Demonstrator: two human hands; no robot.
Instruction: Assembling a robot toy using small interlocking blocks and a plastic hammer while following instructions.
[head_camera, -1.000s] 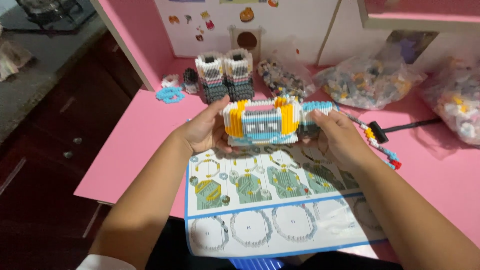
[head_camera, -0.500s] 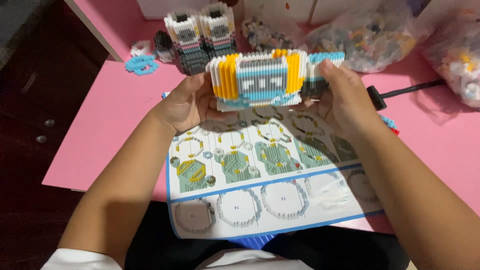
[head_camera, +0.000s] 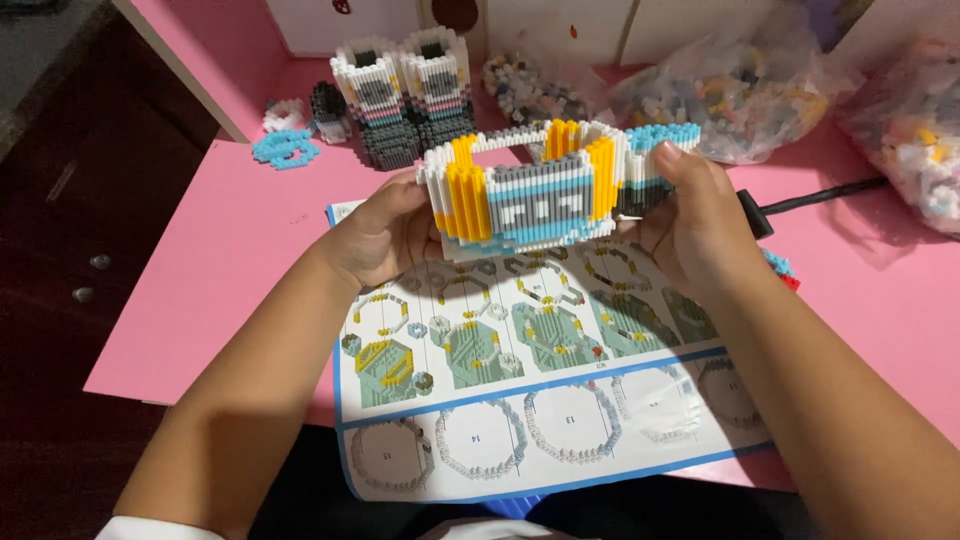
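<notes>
1. The block model (head_camera: 540, 190), a wide curved wall of tiny white, yellow, grey and blue bricks, hangs in the air above the top edge of the instruction sheet (head_camera: 520, 390), clear of the pink counter (head_camera: 210, 280).
2. The left hand (head_camera: 385, 235) props it from below and behind, fingers curled against the yellow end; how tightly they press, I cannot tell.
3. The right hand (head_camera: 690, 215) clamps the blue end, thumb on top, fingers wrapped round the back.
4. Risk one, as I judge it: the span between the two hands is unsupported, so a squeeze or twist could crack the thin wall along a seam.
5. Risk two: a dropped model would land on the sheet and scatter small bricks across the counter, some over the near edge onto the dark floor.
6. Behind it stand the two finished towers (head_camera: 405, 95); a swing backward could knock them.
7. The bags of loose bricks (head_camera: 720, 95) and the black cable (head_camera: 810, 203) sit near the right wrist, ready to snag.
</notes>
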